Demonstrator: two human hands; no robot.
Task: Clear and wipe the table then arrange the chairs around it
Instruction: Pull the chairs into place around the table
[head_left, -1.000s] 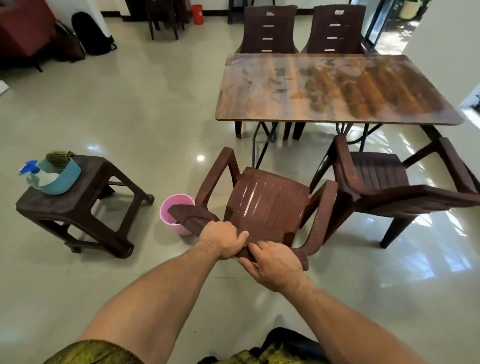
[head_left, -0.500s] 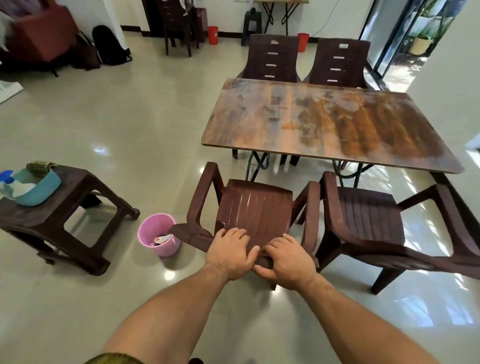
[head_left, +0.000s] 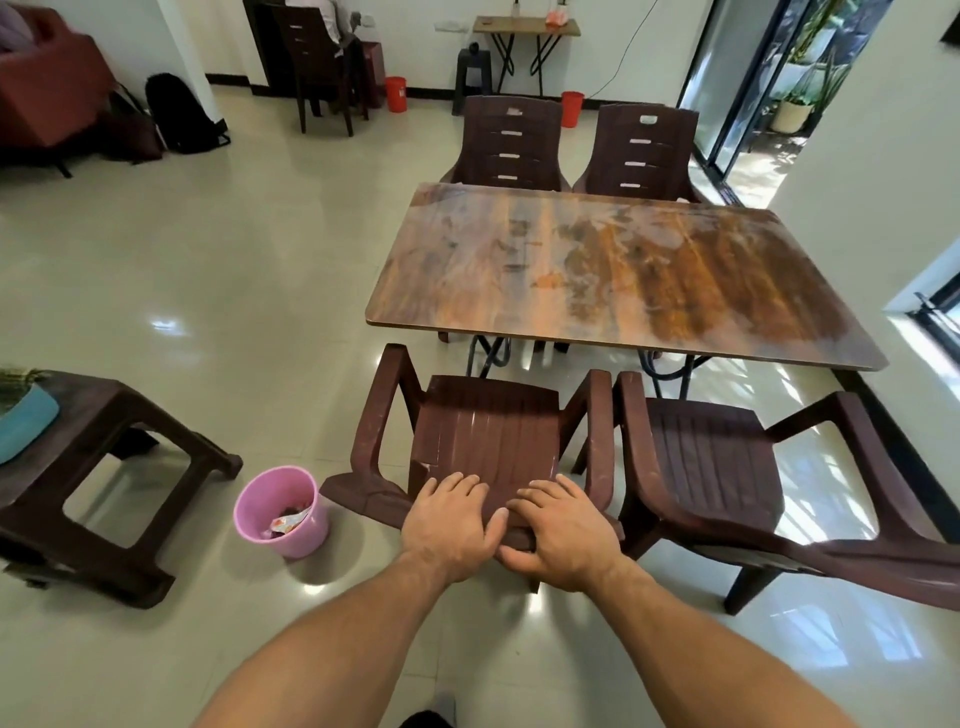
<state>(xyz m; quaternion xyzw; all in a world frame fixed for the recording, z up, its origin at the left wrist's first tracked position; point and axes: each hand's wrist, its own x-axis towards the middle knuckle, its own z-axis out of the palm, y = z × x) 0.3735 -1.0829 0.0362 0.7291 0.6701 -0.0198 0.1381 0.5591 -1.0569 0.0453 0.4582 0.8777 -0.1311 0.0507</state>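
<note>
Chair-arranging step judged in hand: the chair (head_left: 488, 431) is gripped at its backrest top by the left hand (head_left: 452, 525) and right hand (head_left: 563, 535), fingers (head_left: 457, 486) clamped over the rail, seat just beyond the fingers, tabletop (head_left: 623, 270) farther ahead; a straight forward push is judged needed next.

We see glossy floor tiles (head_left: 249, 270), a streaked wood-look surface (head_left: 623, 270) — and a ribbed, scuffed brown plastic chair (head_left: 493, 431).

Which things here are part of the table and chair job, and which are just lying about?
Job: table, near chair gripped by left hand and right hand, chair beside it, far-left chair, far-right chair, pink bin.
Lying about: stool, backpack, red bucket.
</note>
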